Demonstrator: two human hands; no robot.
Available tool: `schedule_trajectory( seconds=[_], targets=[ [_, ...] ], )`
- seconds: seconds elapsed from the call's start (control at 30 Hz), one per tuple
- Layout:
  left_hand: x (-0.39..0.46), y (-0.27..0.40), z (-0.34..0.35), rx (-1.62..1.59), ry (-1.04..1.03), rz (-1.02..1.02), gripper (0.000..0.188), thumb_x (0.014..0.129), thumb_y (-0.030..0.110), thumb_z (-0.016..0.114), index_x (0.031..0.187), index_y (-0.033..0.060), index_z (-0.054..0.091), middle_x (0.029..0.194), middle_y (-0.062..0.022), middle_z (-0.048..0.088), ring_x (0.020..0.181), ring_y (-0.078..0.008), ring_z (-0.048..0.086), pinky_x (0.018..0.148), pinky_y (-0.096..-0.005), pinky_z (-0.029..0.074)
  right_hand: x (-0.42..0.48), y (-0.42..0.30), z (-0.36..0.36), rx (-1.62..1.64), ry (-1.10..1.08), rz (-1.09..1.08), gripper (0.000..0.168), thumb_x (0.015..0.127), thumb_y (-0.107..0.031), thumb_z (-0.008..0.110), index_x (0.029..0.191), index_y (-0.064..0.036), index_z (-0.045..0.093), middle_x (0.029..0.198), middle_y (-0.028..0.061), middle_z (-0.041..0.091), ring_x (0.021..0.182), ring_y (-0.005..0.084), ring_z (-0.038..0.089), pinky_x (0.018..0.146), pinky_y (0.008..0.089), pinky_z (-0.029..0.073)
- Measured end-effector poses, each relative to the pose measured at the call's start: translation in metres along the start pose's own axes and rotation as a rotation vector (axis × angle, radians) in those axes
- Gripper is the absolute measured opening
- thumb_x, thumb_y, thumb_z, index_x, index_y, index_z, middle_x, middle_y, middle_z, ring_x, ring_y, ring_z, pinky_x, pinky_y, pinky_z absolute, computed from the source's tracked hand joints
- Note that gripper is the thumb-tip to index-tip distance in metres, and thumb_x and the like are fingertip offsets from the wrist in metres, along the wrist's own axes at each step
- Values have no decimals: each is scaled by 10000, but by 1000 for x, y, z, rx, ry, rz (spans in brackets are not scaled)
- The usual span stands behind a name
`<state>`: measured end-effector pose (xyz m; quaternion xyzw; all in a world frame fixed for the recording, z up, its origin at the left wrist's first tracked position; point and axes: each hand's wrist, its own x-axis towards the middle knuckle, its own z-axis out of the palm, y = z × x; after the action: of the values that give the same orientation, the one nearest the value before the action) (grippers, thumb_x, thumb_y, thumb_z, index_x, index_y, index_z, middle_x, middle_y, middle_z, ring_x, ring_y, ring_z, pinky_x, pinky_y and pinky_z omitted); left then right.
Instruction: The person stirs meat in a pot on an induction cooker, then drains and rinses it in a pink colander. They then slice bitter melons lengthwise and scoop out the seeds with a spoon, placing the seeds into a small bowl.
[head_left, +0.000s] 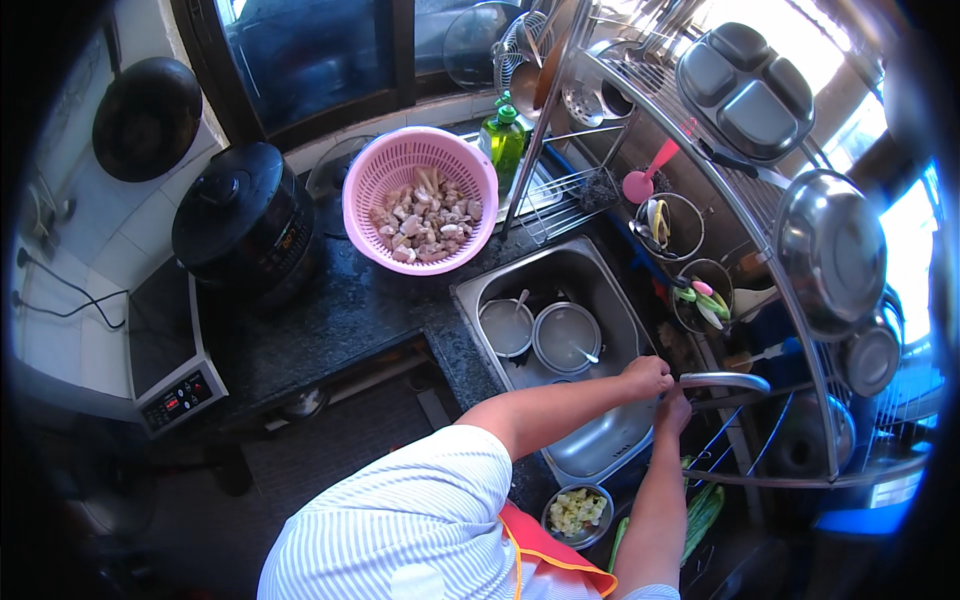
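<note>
Both of my hands are at the far side of the stainless steel sink, close to the chrome faucet (724, 381). My left hand (646, 376) has its fingers curled, just short of the faucet's spout end. Right below it, my right hand (673, 411) is held close to the spout's tip. The fingers overlap and are small in view, so what they hold cannot be made out. Under my left arm the sink (596, 446) has two basins. Two metal bowls of cloudy water, a left bowl (507, 327) and a right bowl (567, 337), stand in the farther basin, each with a spoon.
A pink colander (480, 169) of cut raw meat stands on the dark counter (367, 330), beside an electric pressure cooker (240, 217). Behind it is a green soap bottle (502, 142). A metal rack (780, 262) curves along the right. A bowl of chopped vegetables (577, 514) sits nearby.
</note>
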<state>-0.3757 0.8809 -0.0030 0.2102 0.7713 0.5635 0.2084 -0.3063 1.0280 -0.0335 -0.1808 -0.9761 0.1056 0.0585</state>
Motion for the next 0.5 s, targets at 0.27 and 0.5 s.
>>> schedule_trajectory(
  seconds=[0.27,0.5],
  targets=[
    [3,4,3,-289,-43,-45,213,704,195,620,857,68,695,863,-164,681,849,-333,657,762,-422,525,-8,1,-1,117,71,-61,229,949,-244,437,1062,-116,589,981,218,648,914,442,607,758,527,472],
    [0,-48,6,213,599,125,244,837,227,515,941,66,667,1009,-166,663,949,-374,618,851,-444,485,-20,-21,-5,384,304,72,310,959,-256,460,1116,-26,597,1076,194,626,1004,353,593,859,428,458]
  ],
)
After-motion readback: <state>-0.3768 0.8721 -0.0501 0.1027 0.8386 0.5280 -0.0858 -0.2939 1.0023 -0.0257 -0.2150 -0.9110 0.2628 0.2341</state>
